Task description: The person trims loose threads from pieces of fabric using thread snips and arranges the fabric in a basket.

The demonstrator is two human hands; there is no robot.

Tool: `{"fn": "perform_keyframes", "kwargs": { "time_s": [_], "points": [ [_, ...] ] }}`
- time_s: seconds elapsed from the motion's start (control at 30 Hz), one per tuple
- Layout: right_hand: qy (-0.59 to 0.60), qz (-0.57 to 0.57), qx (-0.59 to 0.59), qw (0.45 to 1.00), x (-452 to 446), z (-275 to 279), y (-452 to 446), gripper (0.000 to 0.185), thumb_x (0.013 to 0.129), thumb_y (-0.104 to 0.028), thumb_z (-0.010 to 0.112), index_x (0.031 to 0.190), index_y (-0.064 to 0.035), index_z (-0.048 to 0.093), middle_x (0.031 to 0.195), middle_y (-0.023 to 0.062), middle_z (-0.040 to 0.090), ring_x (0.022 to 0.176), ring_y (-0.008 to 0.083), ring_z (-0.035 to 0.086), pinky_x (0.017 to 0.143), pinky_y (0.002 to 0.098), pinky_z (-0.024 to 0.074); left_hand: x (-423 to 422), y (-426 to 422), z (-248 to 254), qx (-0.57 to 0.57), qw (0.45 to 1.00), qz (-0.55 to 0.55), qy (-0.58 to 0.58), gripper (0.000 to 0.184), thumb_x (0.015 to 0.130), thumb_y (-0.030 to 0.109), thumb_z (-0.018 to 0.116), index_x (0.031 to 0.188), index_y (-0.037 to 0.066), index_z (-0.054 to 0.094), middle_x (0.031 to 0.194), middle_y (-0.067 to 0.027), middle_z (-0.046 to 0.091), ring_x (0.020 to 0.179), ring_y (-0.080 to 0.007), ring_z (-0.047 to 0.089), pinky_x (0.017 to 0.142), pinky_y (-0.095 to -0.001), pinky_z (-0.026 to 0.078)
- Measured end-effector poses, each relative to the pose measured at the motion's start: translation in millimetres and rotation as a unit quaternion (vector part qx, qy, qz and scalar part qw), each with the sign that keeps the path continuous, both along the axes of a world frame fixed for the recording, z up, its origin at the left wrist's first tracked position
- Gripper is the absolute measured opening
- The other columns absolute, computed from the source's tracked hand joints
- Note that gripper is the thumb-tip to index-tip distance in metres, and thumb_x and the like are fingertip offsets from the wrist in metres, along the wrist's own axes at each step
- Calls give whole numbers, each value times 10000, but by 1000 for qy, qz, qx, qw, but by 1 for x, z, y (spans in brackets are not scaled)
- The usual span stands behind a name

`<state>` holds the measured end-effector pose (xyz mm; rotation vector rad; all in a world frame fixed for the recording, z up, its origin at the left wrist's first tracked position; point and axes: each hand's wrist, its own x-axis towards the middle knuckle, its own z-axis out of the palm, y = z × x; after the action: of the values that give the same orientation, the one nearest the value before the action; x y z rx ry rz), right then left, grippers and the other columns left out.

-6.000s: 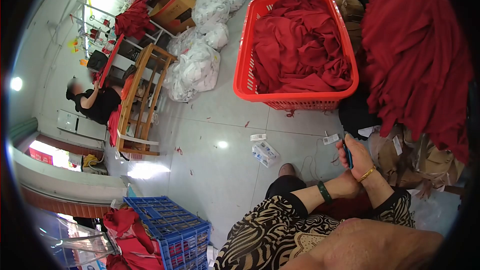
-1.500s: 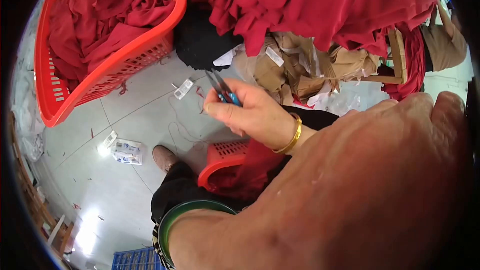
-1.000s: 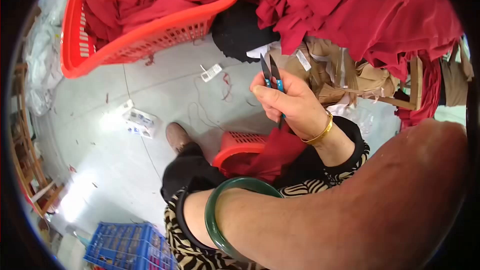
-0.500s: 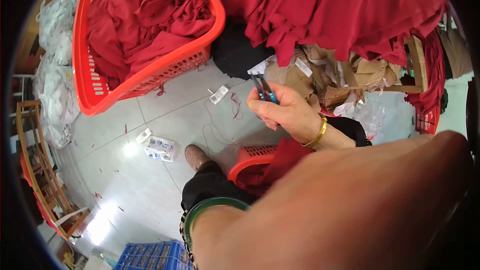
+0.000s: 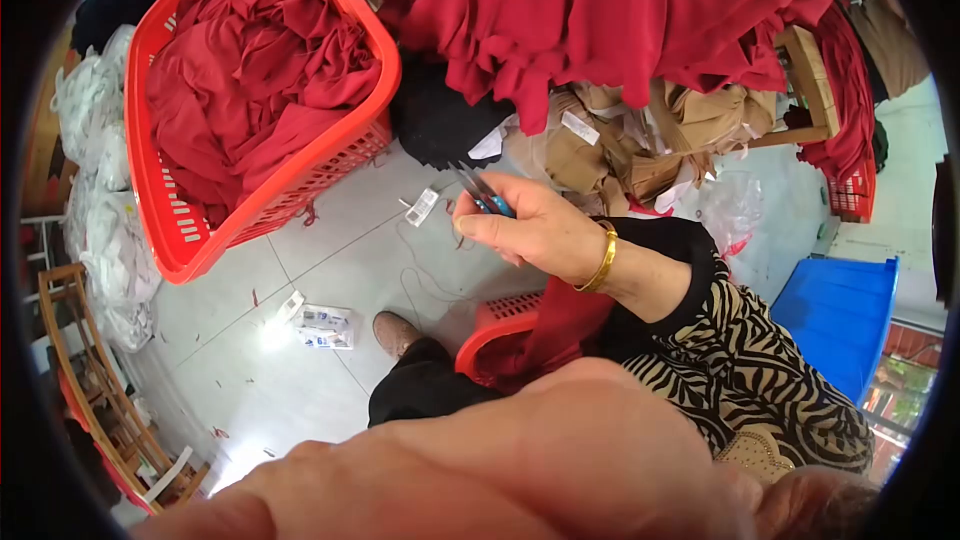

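Note:
My right hand (image 5: 535, 225), with a gold bracelet at its wrist, is closed around a pair of thread snips (image 5: 491, 197). Their dark blades point up and left and stand slightly apart; blue shows on the handles. My left hand (image 5: 560, 450) fills the bottom of the head view, very close to the camera and blurred. Its fingers cannot be made out clearly, and whether it holds anything is hidden. Just beyond the snips, a white label tag (image 5: 421, 207) lies on the floor. Dark red fabric (image 5: 550, 335) hangs below my right wrist into a small red basket (image 5: 490, 340).
A large red basket (image 5: 375, 100) full of dark red cloth stands at upper left. More red cloth (image 5: 620, 10) drapes over a wooden frame (image 5: 810, 80), with brown garments underneath. Plastic bags (image 5: 100, 180) line the left. A blue bin (image 5: 835, 320) stands at right; labels (image 5: 325, 327) litter the floor.
My right hand has shifted left and slightly down in view with the snips. My left hand has swung lower across the bottom, uncovering the patterned sleeve and blue bin. The view has also shifted.

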<state>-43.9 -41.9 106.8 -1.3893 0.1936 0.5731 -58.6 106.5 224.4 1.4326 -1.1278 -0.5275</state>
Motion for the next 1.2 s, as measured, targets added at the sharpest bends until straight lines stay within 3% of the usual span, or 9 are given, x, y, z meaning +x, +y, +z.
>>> {"fn": "perform_keyframes", "kwargs": {
  "time_s": [0.5, 0.63, 0.73, 0.93, 1.0, 1.03, 1.1, 1.13, 1.2],
  "points": [
    [-59, 23, -11, 998, 1, -6, -4, 159, 830, -182, 576, 896, -40, 545, 789, -30, 509, 734, 44, 440, 672, 210, 383, 1, 12, -1, -73, 987, 90, 109, 164, 762, 88, 607, 923, 94, 574, 848, 9, 573, 799, -150, 512, 706, -263, 379],
    [-34, 33, -38, 998, -3, -3, 2, 122, 841, -200, 572, 879, -100, 515, 650, -69, 430, 516, 7, 350, 455, 177, 289, -9, 28, 21, -218, 939, 183, 192, 162, 760, 87, 607, 918, 100, 577, 846, 16, 574, 799, -144, 509, 703, -257, 377],
    [-33, 41, -14, 999, -6, -4, 9, 179, 822, -207, 578, 860, -38, 532, 709, -27, 491, 655, 55, 435, 582, 228, 382, -23, 36, 43, -373, 862, 289, 186, 160, 758, 87, 608, 915, 104, 578, 845, 22, 575, 800, -140, 508, 701, -254, 376],
    [12, 76, 7, 997, -12, -9, 12, 154, 820, -216, 596, 866, -89, 522, 648, -63, 431, 510, 14, 356, 441, 193, 286, -58, 6, 51, -331, 753, 534, -195, 216, 781, 70, 608, 986, 65, 541, 950, 9, 540, 923, -121, 486, 739, -233, 361],
    [-6, 72, 1, 997, -10, -10, 12, 141, 823, -204, 598, 879, -98, 524, 661, -64, 436, 509, 11, 362, 442, 187, 295, -48, -13, 61, -372, 615, 619, -318, 292, 785, 117, 630, 1053, 66, 526, 1037, -7, 515, 995, -134, 462, 774, -254, 361],
    [-6, 52, 3, 999, -8, -9, 10, 143, 822, -202, 600, 881, -96, 525, 661, -62, 441, 507, 11, 365, 442, 186, 294, -34, -31, 59, -492, 457, 650, -357, 326, 785, 140, 640, 1080, 68, 520, 1069, -12, 501, 1018, -143, 451, 790, -268, 361],
    [-3, 15, 6, 1000, -3, -3, 5, 147, 820, -200, 602, 886, -91, 528, 663, -58, 452, 504, 10, 369, 440, 184, 292, -32, -26, 57, -544, 444, 601, -381, 401, 792, 188, 648, 1148, 89, 494, 1105, -23, 490, 1045, -159, 440, 825, -303, 356],
    [-21, -10, -19, 1000, 0, 1, 2, 145, 818, -202, 606, 883, -92, 537, 638, -58, 450, 493, 11, 373, 437, 174, 283, -38, -4, 52, -476, 592, 534, -372, 439, 798, 213, 646, 1188, 106, 473, 1110, -29, 492, 1048, -165, 440, 844, -323, 350],
    [-49, -69, 3, 996, 7, 12, -8, 143, 820, -204, 606, 884, -92, 545, 620, -64, 444, 490, 10, 378, 435, 176, 279, -32, -4, 31, -450, 565, 567, -396, 428, 868, 302, 505, 1067, -74, 468, 1016, -200, 506, 864, -314, 534, 812, -409, 453]
  ]
}}
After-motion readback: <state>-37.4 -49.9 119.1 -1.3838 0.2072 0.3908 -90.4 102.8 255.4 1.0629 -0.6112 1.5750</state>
